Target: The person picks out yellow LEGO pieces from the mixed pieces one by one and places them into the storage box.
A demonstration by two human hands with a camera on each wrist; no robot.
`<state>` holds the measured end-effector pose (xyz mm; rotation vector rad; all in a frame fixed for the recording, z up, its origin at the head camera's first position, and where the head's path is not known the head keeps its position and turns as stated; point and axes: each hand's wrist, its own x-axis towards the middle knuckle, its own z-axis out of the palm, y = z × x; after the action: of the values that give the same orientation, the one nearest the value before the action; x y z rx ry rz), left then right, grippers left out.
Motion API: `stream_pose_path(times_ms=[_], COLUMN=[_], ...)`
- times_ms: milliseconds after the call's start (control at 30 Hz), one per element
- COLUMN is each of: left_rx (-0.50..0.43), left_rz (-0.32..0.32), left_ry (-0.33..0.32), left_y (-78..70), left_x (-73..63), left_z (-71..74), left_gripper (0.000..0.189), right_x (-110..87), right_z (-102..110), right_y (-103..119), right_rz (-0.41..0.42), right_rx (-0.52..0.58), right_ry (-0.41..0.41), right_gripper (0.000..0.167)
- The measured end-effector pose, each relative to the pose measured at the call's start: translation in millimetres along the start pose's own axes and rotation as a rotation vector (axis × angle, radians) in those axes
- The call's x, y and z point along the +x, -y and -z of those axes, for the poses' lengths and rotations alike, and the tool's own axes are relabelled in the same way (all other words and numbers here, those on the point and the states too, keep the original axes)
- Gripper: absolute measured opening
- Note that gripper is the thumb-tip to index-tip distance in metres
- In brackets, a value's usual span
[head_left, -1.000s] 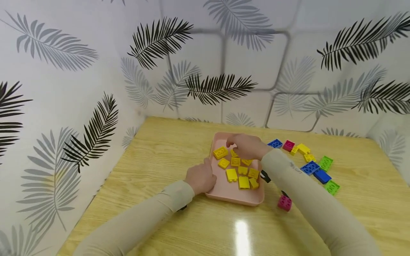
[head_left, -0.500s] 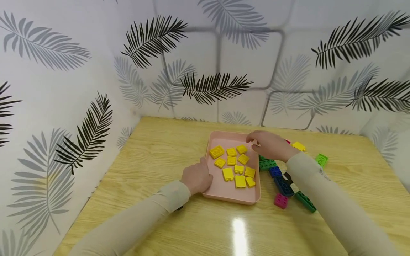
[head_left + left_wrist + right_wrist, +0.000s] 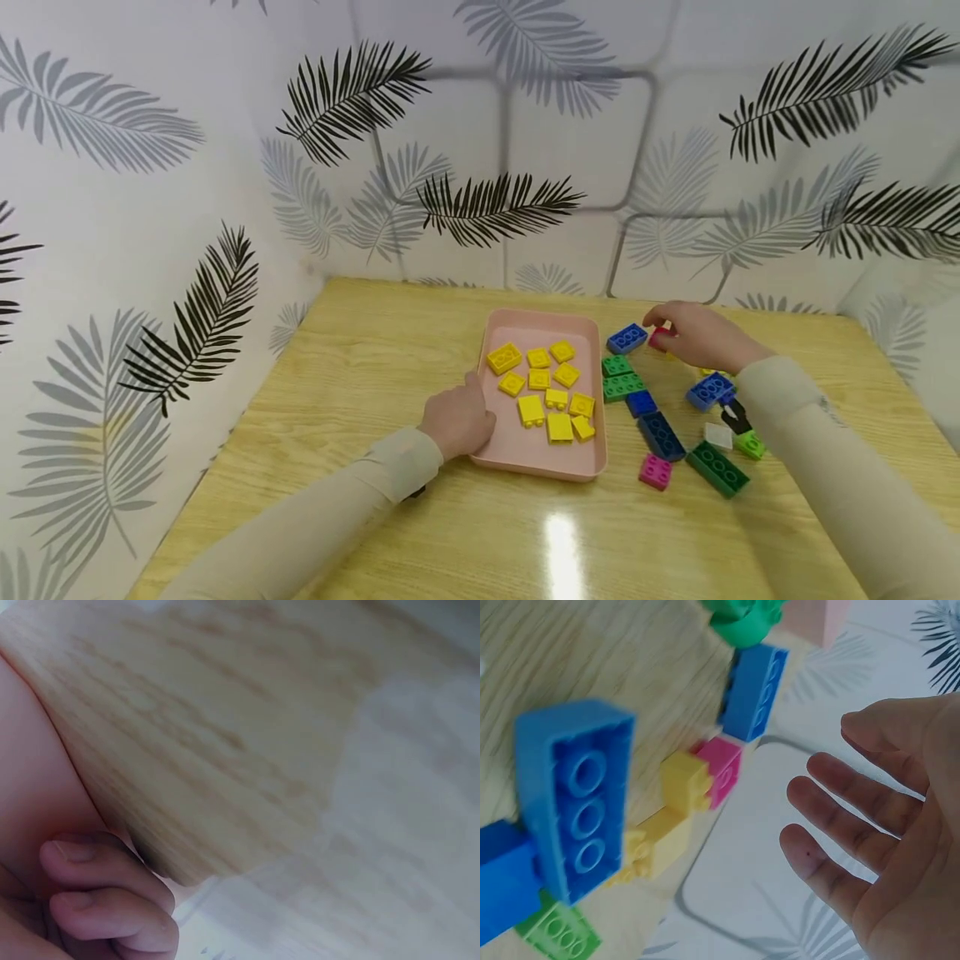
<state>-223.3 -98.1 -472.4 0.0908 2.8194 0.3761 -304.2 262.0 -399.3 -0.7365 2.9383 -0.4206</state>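
A pink tray (image 3: 506,446) holds several yellow building bricks (image 3: 531,410). My left hand (image 3: 456,418) grips the tray's left rim; in the left wrist view its fingers (image 3: 112,911) curl at the pink wall. Past the tray's right side, my right hand (image 3: 701,337) hovers over the loose bricks with nothing held. Its fingers, relaxed and parted in the right wrist view, are nearest a magenta brick (image 3: 723,769). Beside that lie yellow bricks (image 3: 666,832), with a blue brick (image 3: 627,338) just left of the fingertips in the head view.
Right of the tray are green bricks (image 3: 622,386), a dark blue brick (image 3: 662,436), a dark green brick (image 3: 717,469), a white brick (image 3: 717,436) and another magenta brick (image 3: 656,472). A leaf-patterned covering (image 3: 555,133) rises behind the wooden table (image 3: 375,350).
My right hand has moved right, from over the yellow bricks in the tray, across its rim, to the loose bricks. The left hand stays on the tray's rim.
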Motion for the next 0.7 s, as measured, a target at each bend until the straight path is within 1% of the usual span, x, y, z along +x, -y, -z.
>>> stream_pose_path(times_ms=[167,300,433,567,700], left_rx=[-0.006,-0.005,-0.007,-0.006,-0.010], left_rz=[-0.007,-0.013,-0.022,-0.022,-0.016], left_ry=[-0.007,-0.013,-0.016,-0.017,-0.013], left_y=[-1.2,-1.8,-1.7,-1.0,-0.6], left_x=[-0.7,-1.5,-3.1,-3.2,-4.0], left_z=[0.2,1.1,1.5,1.8,1.7], left_gripper=[0.068,0.067,0.067,0.068,0.069], right_x=[-4.4,-6.8,-10.3,-11.5,-12.0], right_z=[-1,-3,-6,-8,-10], right_y=[-15,-29,-44,-50,-54], right_rz=[-0.017,-0.032,-0.064,-0.100,-0.118], right_rx=[-0.018,-0.040,-0.055,-0.053,-0.054], right_ry=[0.000,0.024,0.046,0.060,0.076], right_gripper=[0.029,0.032,0.035,0.036,0.036])
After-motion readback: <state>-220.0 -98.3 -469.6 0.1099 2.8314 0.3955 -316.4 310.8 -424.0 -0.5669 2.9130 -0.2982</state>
